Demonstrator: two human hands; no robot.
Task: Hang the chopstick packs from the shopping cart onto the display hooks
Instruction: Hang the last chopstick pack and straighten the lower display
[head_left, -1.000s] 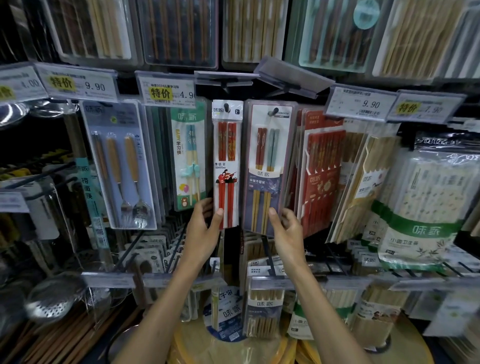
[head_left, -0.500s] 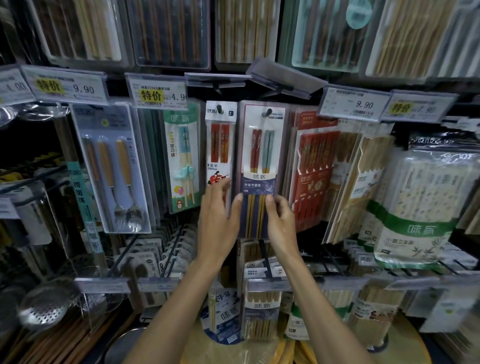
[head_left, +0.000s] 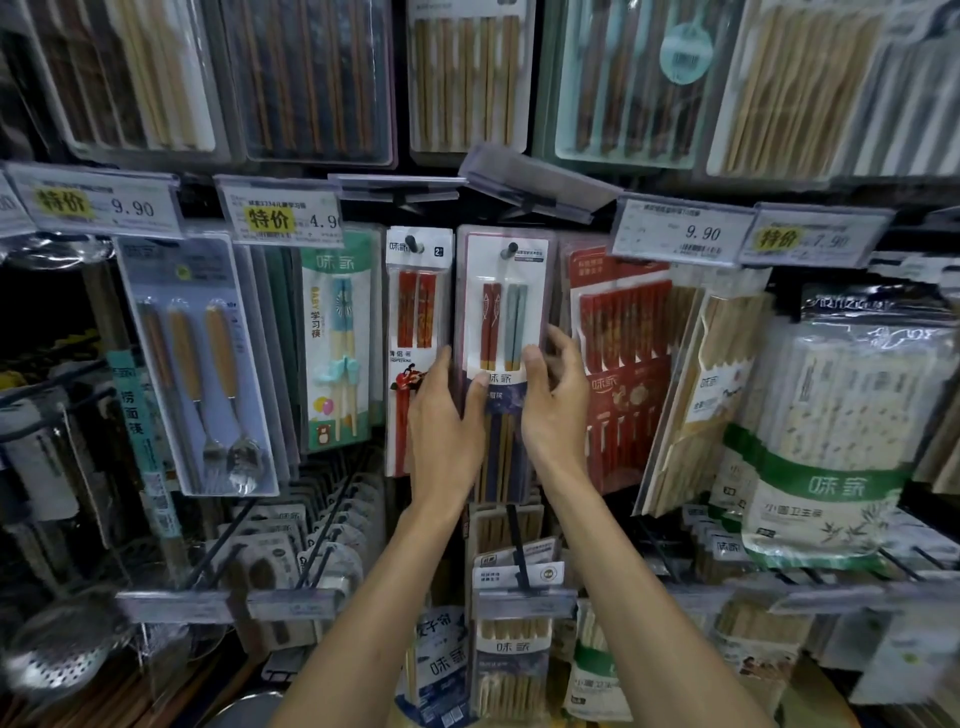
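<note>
Plainly, the clear plastic pack of red and grey-blue chopsticks (head_left: 506, 332) hung by its punched hole on the dark metal display hook (head_left: 511, 250), in the middle row of the rack, flat and roughly upright. The left hand (head_left: 447, 421) gripped its left edge, thumb across the navy band on the front, fingers running up the side; the right hand (head_left: 556, 410) gripped the right edge, thumb on the front, fingers curled round the side. Both hands were thus clamped on the one pack, apart from each other.

The step in hand looked like seating and squaring the pack rather than hooking it. Done well, I judged, it wanted a gentle, even push from both sides toward the far end of the hook, the pack kept level so that the hole slid along the rod without tearing. Thumbs belonged on the card, not on the blister over the chopsticks, and letting go with both hands together would let it settle straight.

Just left hung a narrow white-carded pack of red chopsticks (head_left: 418, 312), close against the left hand; just right, a red printed pack of many chopsticks (head_left: 623, 364). Either could be knocked askew. Above, a tilted clear plastic price-label holder (head_left: 530, 182) overhung the hook. The shopping cart was not in view.
</note>
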